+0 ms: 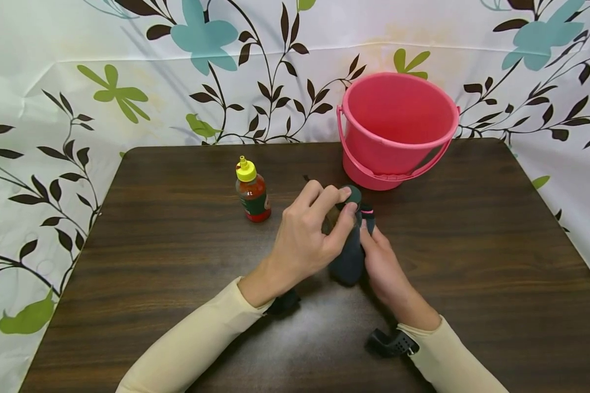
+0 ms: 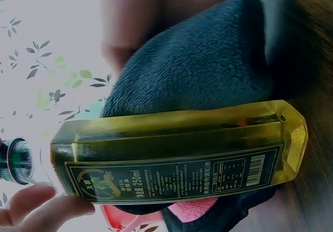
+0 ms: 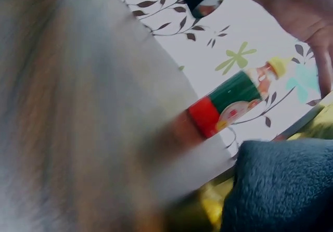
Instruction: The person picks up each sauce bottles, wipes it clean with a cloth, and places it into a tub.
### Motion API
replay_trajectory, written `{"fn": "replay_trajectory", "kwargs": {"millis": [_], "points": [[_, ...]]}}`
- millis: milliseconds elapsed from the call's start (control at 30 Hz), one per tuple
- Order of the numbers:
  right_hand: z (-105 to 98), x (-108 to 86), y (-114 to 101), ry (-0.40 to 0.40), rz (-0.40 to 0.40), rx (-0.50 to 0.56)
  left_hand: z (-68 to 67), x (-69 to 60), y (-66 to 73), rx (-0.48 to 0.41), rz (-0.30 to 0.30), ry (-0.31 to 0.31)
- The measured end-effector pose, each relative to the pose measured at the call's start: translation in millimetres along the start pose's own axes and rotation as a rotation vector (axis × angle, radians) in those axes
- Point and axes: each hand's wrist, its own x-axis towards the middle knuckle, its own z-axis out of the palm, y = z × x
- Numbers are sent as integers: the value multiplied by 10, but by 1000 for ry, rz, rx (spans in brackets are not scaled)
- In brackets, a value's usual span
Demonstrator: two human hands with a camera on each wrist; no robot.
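My left hand (image 1: 310, 226) pinches the dark green cap (image 1: 352, 194) at the top of an upright oil bottle (image 2: 166, 154). In the left wrist view the bottle is clear glass, filled with yellow-green oil, with a dark printed label. Whether the cap is loose on the neck cannot be made out. My right hand (image 1: 385, 265) grips a dark blue-green plush cloth (image 1: 348, 262) against the bottle's side. A pink patch (image 2: 193, 209) shows on the dark fabric. Most of the bottle is hidden from the head view by the left hand and cloth.
A sauce bottle (image 1: 253, 192) with red sauce and a yellow cap stands left of my hands. Behind them, at the table's back edge, stands a pink bucket (image 1: 373, 158) with its handle down. A floral curtain (image 1: 167, 98) hangs behind the brown wooden table (image 1: 167, 262).
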Motion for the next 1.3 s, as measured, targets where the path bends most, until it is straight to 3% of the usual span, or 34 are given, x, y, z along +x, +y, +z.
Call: {"fn": "replay_trajectory", "kwargs": {"millis": [333, 733, 1000, 1300], "points": [[79, -132, -271, -77, -72, 145, -12, -20, -1, -8, 7, 24], [95, -256, -462, -54, -214, 185, -12, -22, 1, -8, 16, 33], [71, -308, -561, -76, -290, 221, -11, -18, 0, 2, 21, 26], [0, -388, -795, -112, -436, 267, -11, -9, -6, 11, 39, 34]]}}
